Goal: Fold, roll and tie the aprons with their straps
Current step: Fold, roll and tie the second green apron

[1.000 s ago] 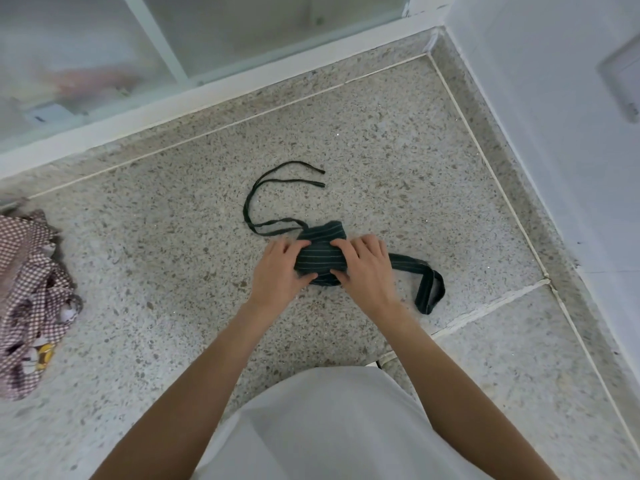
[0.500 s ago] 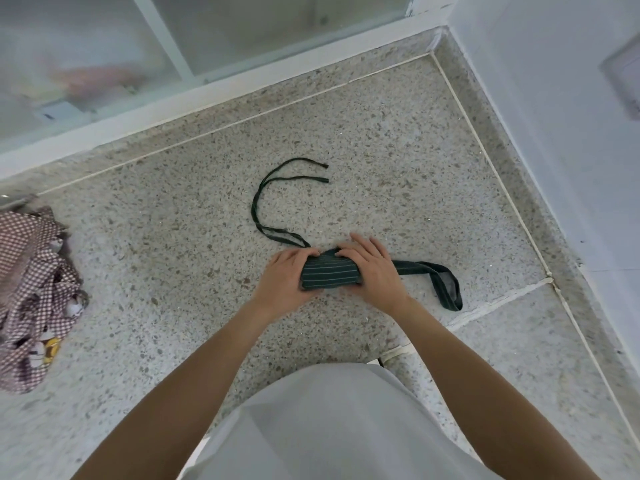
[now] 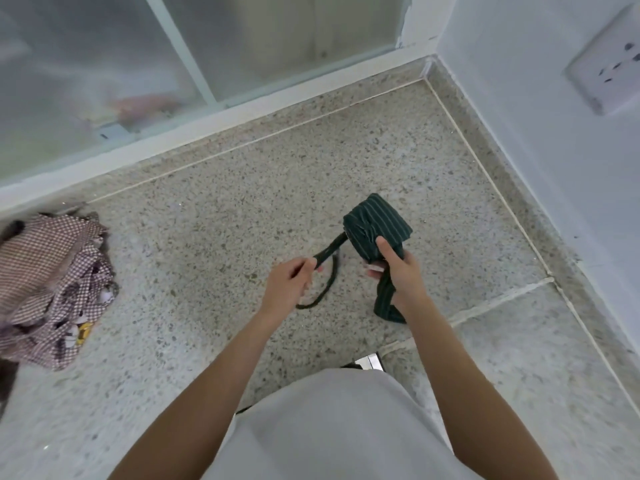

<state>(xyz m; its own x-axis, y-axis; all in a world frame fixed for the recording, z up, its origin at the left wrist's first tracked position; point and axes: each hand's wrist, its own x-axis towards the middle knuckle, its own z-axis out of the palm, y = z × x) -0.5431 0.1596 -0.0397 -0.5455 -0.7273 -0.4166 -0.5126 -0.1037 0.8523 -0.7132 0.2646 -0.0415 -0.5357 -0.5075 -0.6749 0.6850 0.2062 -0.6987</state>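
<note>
A dark green pinstriped apron (image 3: 375,225) is rolled into a tight bundle and held up off the speckled floor. My right hand (image 3: 400,268) grips the lower end of the roll, thumb on its side. A wide green strap (image 3: 385,299) hangs down past my right wrist. My left hand (image 3: 292,280) pinches a thin dark strap (image 3: 329,251) that runs from the roll's left side; the strap's loose end loops down below my hand toward the floor.
A crumpled pile of brown-and-white checked aprons (image 3: 48,289) lies on the floor at the left. A frosted glass partition (image 3: 138,57) stands at the back, and a white wall with a socket (image 3: 609,60) runs along the right.
The roll was pressed on the floor under both hands; now my right hand has lifted it, and my left hand has taken hold of the thin strap and drawn it leftward.
</note>
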